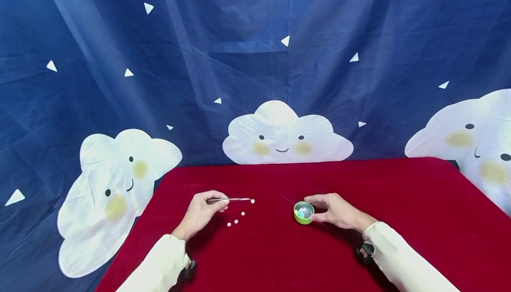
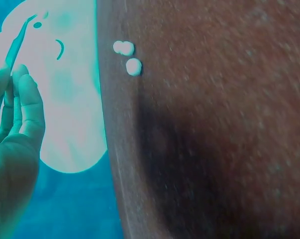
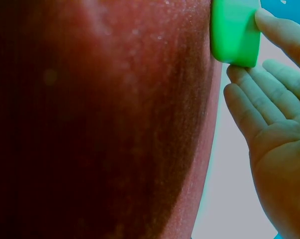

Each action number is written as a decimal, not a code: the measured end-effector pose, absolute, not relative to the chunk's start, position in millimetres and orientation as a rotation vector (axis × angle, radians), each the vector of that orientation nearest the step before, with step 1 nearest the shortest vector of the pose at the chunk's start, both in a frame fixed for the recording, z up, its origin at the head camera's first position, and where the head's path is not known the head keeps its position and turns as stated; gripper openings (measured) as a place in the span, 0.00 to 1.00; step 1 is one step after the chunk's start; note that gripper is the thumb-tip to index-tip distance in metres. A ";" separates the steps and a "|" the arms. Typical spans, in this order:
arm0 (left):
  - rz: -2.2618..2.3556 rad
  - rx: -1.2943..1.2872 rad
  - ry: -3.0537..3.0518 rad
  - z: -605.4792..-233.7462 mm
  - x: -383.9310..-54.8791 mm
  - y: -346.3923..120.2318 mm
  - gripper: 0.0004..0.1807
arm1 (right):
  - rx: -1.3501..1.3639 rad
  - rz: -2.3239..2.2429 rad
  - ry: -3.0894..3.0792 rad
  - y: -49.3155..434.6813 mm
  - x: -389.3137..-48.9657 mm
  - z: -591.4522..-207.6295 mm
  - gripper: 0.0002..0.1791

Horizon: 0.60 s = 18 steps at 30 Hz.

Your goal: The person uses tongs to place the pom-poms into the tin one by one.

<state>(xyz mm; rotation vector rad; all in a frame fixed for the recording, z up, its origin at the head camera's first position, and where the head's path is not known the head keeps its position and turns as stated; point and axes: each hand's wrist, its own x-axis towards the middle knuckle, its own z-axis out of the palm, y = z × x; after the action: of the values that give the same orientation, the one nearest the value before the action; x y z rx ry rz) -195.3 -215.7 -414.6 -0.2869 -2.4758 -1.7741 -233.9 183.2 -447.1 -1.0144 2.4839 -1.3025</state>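
Left hand (image 1: 202,212) pinching tweezers (image 1: 237,199), yellow bead (image 1: 253,201) at tips; three loose beads (image 1: 236,222) on red surface (image 1: 271,256) nearby. Right hand (image 1: 337,211) gripping side of open green tin (image 1: 304,221), well apart from loose beads; teal pieces (image 1: 300,214) inside.

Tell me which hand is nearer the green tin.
Right. The right hand holds the green tin from its right; the left hand, gripping tweezers, is apart to its left.

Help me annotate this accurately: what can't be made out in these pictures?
Head view: contents of the green container, too small to count.
Right wrist view: the container's interior, hidden by its outer wall.
Left wrist view: part of the tweezers, covered by the left grip.
Head view: how the tweezers touch the yellowish bead, too small.
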 end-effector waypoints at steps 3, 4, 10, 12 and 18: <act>-1.787 -0.313 -2.464 -414.5 -196.8 -209.9 0.07 | -1.011 -1.306 2.483 183.0 -234.2 -447.5 0.30; -1.784 -0.326 -2.463 -414.5 -197.4 -207.8 0.07 | -1.011 -1.307 2.483 182.9 -234.3 -447.6 0.30; -1.757 -0.428 -2.467 -413.2 -200.8 -194.7 0.06 | -1.014 -1.298 2.482 182.8 -234.2 -447.0 0.30; -1.757 -0.456 -2.470 -412.3 -202.3 -190.2 0.06 | -1.017 -1.298 2.481 182.7 -234.3 -446.8 0.30; -1.742 -0.495 -2.483 -412.1 -207.2 -177.9 0.05 | -1.010 -1.293 2.485 183.4 -235.0 -447.4 0.30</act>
<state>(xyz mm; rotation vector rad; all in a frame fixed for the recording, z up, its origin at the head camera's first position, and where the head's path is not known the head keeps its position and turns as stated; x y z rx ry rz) -207.2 -177.9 -412.1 -0.4950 -2.4830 -1.7418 -235.0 183.4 -447.4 -1.0103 2.4850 -1.2933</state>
